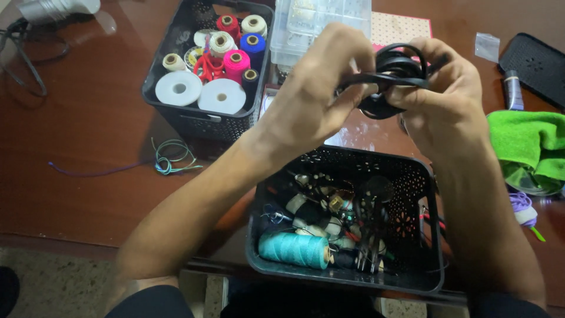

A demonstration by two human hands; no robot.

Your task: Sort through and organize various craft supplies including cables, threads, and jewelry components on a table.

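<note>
Both my hands are raised above the table and grip a coiled black cord (395, 70). My left hand (315, 94) pinches the coil's left side. My right hand (444, 100) wraps its right side, fingers closed over the loops. Below them stands a black perforated basket (425, 194) holding a teal thread spool (294, 248), small spools and metal bits.
A second black basket (176, 115) at the back left holds white, red, pink and blue thread spools. A clear plastic organiser box (321, 20) stands behind. Green cloth (527, 141) lies at right, loose green and purple threads (170, 159) at left, a black lid (538, 62) far right.
</note>
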